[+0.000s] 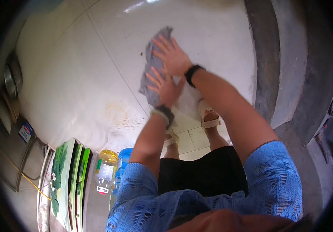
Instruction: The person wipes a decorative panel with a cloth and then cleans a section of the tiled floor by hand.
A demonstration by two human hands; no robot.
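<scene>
A crumpled grey cloth point(150, 69) lies against a smooth, glossy white surface point(76, 72). Both of my hands rest flat on it, side by side and close together. My right hand point(173, 58) is on the cloth's upper part, fingers spread, with a black band around the wrist. Lower down, my left hand point(166, 88) presses the middle part, fingers apart and thumb out to the right. Black and pale bands circle that wrist. Neither hand is closed around the fabric, and some of the cloth is hidden beneath them.
Brownish marks point(117, 116) stain the white surface. At lower left stand green-and-white panels point(63, 179), a clear bottle of yellow liquid point(105, 171) and a blue container point(124, 158). Metal cookware point(10, 81) is at far left. A grey ledge point(266, 58) borders the right. My shoes point(208, 114) stand below.
</scene>
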